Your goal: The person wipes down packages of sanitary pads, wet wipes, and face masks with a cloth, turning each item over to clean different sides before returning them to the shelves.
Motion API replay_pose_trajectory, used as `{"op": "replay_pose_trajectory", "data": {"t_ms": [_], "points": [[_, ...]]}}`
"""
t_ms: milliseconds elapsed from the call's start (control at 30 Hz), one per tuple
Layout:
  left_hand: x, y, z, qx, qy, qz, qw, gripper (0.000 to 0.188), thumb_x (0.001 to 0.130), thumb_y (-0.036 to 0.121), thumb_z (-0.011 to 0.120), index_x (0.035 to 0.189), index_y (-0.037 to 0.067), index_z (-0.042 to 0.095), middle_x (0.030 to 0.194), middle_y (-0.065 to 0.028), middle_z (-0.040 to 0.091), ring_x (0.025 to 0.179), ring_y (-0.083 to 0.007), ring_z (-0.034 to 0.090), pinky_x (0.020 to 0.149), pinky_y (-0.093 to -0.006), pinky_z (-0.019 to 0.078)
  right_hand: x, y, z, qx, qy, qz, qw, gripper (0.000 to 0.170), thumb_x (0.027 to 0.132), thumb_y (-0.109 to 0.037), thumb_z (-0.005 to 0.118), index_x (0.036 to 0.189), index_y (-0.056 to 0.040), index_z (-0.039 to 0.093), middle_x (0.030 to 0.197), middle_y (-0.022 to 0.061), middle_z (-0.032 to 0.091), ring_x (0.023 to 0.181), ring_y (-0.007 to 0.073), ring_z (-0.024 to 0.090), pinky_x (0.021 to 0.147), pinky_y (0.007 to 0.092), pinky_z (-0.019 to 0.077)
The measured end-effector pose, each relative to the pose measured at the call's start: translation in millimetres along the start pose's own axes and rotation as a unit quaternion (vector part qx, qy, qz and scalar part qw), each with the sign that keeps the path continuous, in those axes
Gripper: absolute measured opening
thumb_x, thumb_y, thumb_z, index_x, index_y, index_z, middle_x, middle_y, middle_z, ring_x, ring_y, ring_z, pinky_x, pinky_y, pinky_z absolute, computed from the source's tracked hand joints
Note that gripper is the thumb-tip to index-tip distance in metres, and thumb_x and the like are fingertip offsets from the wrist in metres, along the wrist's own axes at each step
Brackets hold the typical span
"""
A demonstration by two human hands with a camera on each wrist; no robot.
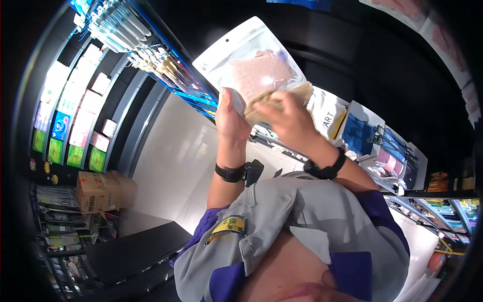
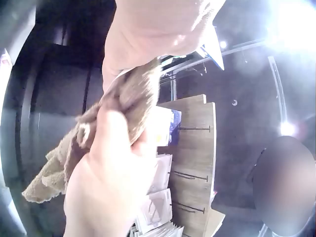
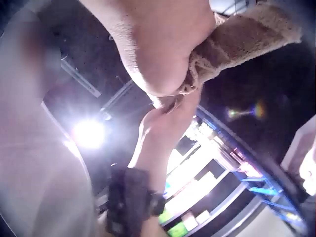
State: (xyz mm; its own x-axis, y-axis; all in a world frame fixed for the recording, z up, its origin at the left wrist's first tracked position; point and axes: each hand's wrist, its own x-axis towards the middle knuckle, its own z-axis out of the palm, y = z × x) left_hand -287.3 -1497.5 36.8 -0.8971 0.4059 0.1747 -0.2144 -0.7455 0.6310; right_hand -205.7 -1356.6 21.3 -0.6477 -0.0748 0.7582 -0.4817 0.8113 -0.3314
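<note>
A clear-fronted white pouch with a pink folded cloth (image 1: 259, 73) inside is held up in the head view. My left hand (image 1: 231, 118) grips its lower left edge, thumb up along the side. A tan fuzzy cloth (image 1: 261, 103) lies against the pouch's lower side, between the two hands. My right hand (image 1: 292, 121) is on the tan cloth, its fingers bent over it and slightly blurred. In the left wrist view the right hand (image 2: 111, 173) pinches the bunched tan cloth (image 2: 59, 165). The tan cloth (image 3: 247, 39) sticks out past the right hand (image 3: 158, 44) in the right wrist view.
White packs (image 1: 324, 116) and blue packaged goods (image 1: 359, 135) stand in a display at the right. Hanging tools (image 1: 156, 63) fill a blue rack at upper left. Shelves with boxed goods (image 1: 83, 116) and a cardboard box (image 1: 93, 191) are on the left.
</note>
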Motion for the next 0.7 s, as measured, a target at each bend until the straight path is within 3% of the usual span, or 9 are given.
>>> {"op": "replay_pose_trajectory", "data": {"t_ms": [100,167,267,333,467,533,567,633,700], "points": [[0,1,5,0.001,-0.082,0.017,0.996,0.059,0.104,0.038,0.04,0.146,-0.002,0.031,0.143,-0.0219,0.046,0.128,-0.0366,0.051,0.105,-0.0491,0.0449,-1,42,-22,-0.013,0.066,0.084,0.994,0.05,0.076,0.008,0.066,0.12,-0.0146,0.066,0.11,0.0109,0.053,0.098,0.028,0.057,0.083,0.0353,0.0489],[2,-1,3,0.016,-0.157,-0.007,0.987,0.065,0.103,0.04,0.041,0.149,-0.002,0.023,0.147,-0.0245,0.04,0.132,-0.0378,0.048,0.108,-0.0505,0.042,6,64,-45,-0.006,0.101,0.17,0.98,0.036,0.087,-0.002,0.06,0.123,-0.0001,0.061,0.113,0.0121,0.057,0.104,0.0249,0.059,0.089,0.0308,0.0468],[1,-8,8,0.035,-0.127,-0.034,0.991,0.064,0.103,0.039,0.045,0.148,-0.003,0.025,0.146,-0.0244,0.041,0.131,-0.0376,0.048,0.109,-0.0508,0.0419,13,88,-55,0.091,0.15,0.243,0.954,0.034,0.09,-0.013,0.064,0.122,-0.0014,0.062,0.109,0.0128,0.061,0.099,0.0229,0.062,0.086,0.0321,0.0495],[0,-12,13,0.049,-0.106,-0.028,0.993,0.061,0.102,0.035,0.048,0.146,-0.004,0.028,0.142,-0.0239,0.045,0.127,-0.0345,0.052,0.104,-0.0465,0.0465,21,83,-66,0.46,0.127,0.356,0.804,0.039,0.09,-0.018,0.068,0.123,0.0015,0.06,0.104,0.0087,0.065,0.094,0.0145,0.061,0.085,0.0302,0.0494],[12,-19,-3,0.196,0.01,-0.048,0.979,0.061,0.101,0.028,0.052,0.145,-0.005,0.027,0.139,-0.0226,0.047,0.121,-0.0311,0.056,0.098,-0.041,0.0498,15,71,-74,0.389,0.048,0.322,0.862,0.043,0.086,-0.022,0.074,0.119,0.0018,0.06,0.099,0.0052,0.066,0.086,0.0114,0.06,0.084,0.0289,0.0494],[21,-26,-12,0.391,-0.011,0.046,0.919,0.064,0.098,0.022,0.06,0.146,-0.005,0.027,0.135,-0.0211,0.05,0.115,-0.0291,0.059,0.093,-0.0354,0.0504,14,62,-76,0.337,0.079,0.316,0.883,0.041,0.085,-0.021,0.074,0.118,0.0008,0.061,0.097,0.0056,0.067,0.086,0.0132,0.061,0.085,0.0286,0.0494],[21,-37,-13,0.496,0.038,0.142,0.856,0.072,0.094,0.018,0.066,0.148,-0.003,0.024,0.14,-0.0236,0.045,0.123,-0.0314,0.054,0.098,-0.0375,0.0474,14,56,-75,0.284,0.108,0.309,0.901,0.04,0.085,-0.02,0.074,0.117,-0.0002,0.061,0.095,0.006,0.068,0.085,0.015,0.062,0.085,0.0283,0.0493],[13,-35,2,0.577,0.023,0.181,0.796,0.081,0.094,0.025,0.067,0.152,-0.001,0.017,0.151,-0.026,0.032,0.134,-0.0341,0.044,0.104,-0.0394,0.0434,14,45,-71,0.231,0.119,0.285,0.923,0.038,0.085,-0.02,0.074,0.116,-0.0017,0.062,0.097,0.0072,0.068,0.087,0.0182,0.064,0.086,0.0291,0.0495],[11,-32,14,0.353,-0.092,0.094,0.926,0.091,0.09,0.032,0.072,0.156,0.008,0.014,0.159,-0.0206,0.017,0.142,-0.0382,0.032,0.111,-0.049,0.0347,13,39,-68,0.176,0.128,0.26,0.941,0.037,0.085,-0.021,0.074,0.116,-0.0033,0.063,0.099,0.0084,0.069,0.088,0.0215,0.065,0.087,0.0299,0.0496]]}}
